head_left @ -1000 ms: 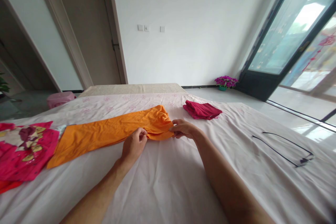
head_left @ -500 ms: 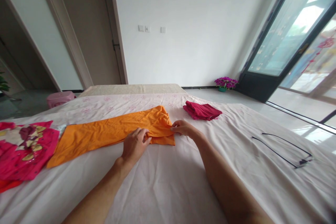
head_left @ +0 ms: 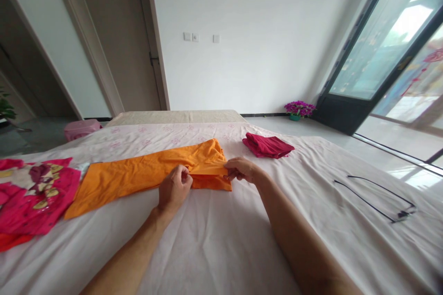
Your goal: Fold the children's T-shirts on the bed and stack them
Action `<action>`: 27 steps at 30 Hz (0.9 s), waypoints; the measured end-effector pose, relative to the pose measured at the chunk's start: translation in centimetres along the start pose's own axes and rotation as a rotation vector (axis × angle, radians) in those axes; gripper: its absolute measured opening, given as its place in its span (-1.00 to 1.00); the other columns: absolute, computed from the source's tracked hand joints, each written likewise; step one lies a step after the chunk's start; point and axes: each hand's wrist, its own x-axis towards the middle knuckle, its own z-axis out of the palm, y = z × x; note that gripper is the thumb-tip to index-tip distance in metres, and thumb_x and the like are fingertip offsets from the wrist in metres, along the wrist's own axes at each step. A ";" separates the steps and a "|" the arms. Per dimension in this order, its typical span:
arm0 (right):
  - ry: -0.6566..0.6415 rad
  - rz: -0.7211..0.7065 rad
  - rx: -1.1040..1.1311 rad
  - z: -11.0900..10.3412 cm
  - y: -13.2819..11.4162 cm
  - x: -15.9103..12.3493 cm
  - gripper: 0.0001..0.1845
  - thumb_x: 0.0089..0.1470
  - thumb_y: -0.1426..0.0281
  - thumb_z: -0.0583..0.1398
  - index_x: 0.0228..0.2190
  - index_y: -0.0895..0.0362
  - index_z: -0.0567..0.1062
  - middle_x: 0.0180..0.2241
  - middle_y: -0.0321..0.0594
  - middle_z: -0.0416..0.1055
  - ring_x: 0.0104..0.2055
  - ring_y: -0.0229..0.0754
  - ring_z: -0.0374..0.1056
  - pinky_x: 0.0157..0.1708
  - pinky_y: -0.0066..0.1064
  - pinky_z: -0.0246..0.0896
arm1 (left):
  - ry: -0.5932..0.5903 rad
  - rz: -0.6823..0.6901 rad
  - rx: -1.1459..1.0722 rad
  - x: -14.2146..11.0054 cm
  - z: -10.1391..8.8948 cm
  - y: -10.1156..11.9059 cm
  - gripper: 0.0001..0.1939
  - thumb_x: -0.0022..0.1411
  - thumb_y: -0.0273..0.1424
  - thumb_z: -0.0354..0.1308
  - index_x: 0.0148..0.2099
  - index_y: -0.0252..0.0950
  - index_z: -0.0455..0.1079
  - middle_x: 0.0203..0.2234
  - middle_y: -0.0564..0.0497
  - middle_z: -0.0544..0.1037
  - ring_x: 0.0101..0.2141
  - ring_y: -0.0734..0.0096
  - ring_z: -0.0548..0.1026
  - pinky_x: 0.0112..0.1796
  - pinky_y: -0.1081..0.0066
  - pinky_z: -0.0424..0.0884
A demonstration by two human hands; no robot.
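The left hand [head_left: 176,187] and right hand [head_left: 242,170] pinch the orange clothing [head_left: 138,169] by its edge. Folded red cloth [head_left: 267,145] lies past the right hand.

Home interior, apparently: flower-printed sheet [head_left: 207,244]; pink stool [head_left: 82,129] off its far left corner; potted purple flowers [head_left: 300,108] beyond far right corner; brown door [head_left: 116,37] past far edge.

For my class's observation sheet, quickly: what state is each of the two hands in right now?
Left hand: closed, pinching the near edge of the orange cloth.
Right hand: closed, pinching the same cloth at its right end.
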 end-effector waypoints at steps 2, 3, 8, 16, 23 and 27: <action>-0.058 -0.011 -0.045 -0.2 -0.1 -0.6 -0.82 0.10 0.40 0.16 -0.51 0.19 0.39 -0.55 -0.18 0.54 -0.58 -0.31 0.43 -0.73 -0.59 -0.13 | -0.012 -0.018 0.015 -0.1 0.0 -0.1 -0.91 0.24 -0.43 0.02 -0.21 -0.19 0.31 -0.30 0.04 0.59 -0.26 0.33 0.55 -0.31 0.43 0.29; -0.090 -0.019 -0.067 -0.3 -0.1 -0.8 -0.81 0.11 0.39 0.16 -0.51 0.18 0.40 -0.53 -0.17 0.55 -0.58 -0.32 0.44 -0.73 -0.59 -0.13 | -0.026 -0.026 0.023 -0.2 -0.1 -0.1 -0.90 0.24 -0.43 0.01 -0.19 -0.18 0.31 -0.30 0.05 0.60 -0.27 0.33 0.55 -0.33 0.43 0.28; -0.142 0.065 -0.312 -0.5 0.1 -1.0 -0.77 0.12 0.36 0.17 -0.53 0.20 0.45 -0.52 -0.13 0.57 -0.58 -0.30 0.44 -0.73 -0.58 -0.14 | -0.106 -0.011 0.085 -0.6 -0.1 0.0 -0.88 0.22 -0.44 0.04 -0.19 -0.17 0.34 -0.32 0.07 0.62 -0.30 0.34 0.56 -0.35 0.43 0.23; 0.072 -0.028 -0.207 0.3 1.3 0.8 -0.74 0.14 0.29 0.22 -0.51 0.18 0.43 -0.67 -0.30 0.43 -0.68 -0.37 0.29 -0.70 -0.59 -0.09 | -0.183 -0.049 0.081 -0.7 0.2 -0.3 -0.88 0.21 -0.41 0.06 -0.21 -0.17 0.38 -0.33 0.07 0.63 -0.31 0.35 0.56 -0.35 0.44 0.22; 0.029 0.031 -0.255 -0.3 1.0 0.4 -0.79 0.04 0.40 0.25 -0.59 0.18 0.43 -0.63 -0.25 0.48 -0.65 -0.35 0.32 -0.70 -0.57 -0.10 | -0.131 0.070 0.137 -0.8 -0.6 0.1 -0.92 0.16 -0.44 0.10 -0.28 -0.18 0.40 -0.37 0.01 0.59 -0.26 0.24 0.53 -0.22 0.33 0.30; 0.049 0.019 -0.397 -1.1 1.2 0.7 -0.72 0.09 0.29 0.23 -0.56 0.20 0.48 -0.55 -0.18 0.54 -0.62 -0.35 0.35 -0.69 -0.56 -0.07 | -0.030 0.286 0.082 -1.0 -0.8 1.0 -0.81 0.17 -0.53 0.04 -0.24 -0.20 0.43 -0.19 -0.07 0.56 -0.07 0.16 0.47 0.00 0.20 0.30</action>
